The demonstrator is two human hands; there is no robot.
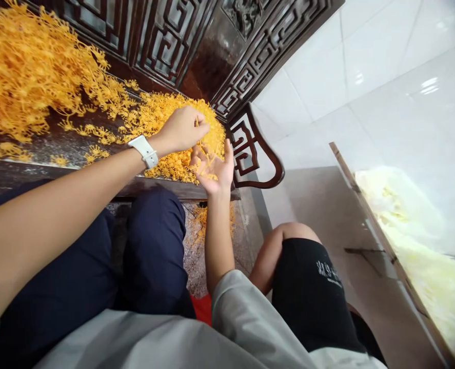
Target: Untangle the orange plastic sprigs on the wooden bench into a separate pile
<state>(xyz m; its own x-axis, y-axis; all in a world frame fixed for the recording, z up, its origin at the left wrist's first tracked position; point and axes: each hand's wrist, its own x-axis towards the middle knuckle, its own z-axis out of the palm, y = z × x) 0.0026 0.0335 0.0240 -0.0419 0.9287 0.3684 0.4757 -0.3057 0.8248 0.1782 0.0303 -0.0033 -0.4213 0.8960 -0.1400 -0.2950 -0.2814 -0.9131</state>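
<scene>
My left hand (184,128), with a white watch (144,151) on its wrist, is closed in a pinch on a thin yellow plastic piece (197,122). Just below it my right hand (215,166) is turned palm up, its fingers curled and thumb raised, holding several small yellow pieces (208,161). Both hands are over the right end of a dark wooden bench (77,148). Around and behind them spreads a low heap of the same spidery yellow pieces (161,115). A much taller heap (31,72) rises at the far left.
The bench's carved back (208,66) and curved armrest (277,169) stand behind and right of the hands. More yellow pieces (201,220) lie on the floor. Another person's knee (298,233) is at the right, near a wood-edged table (389,246) with pale plastic bags (431,277).
</scene>
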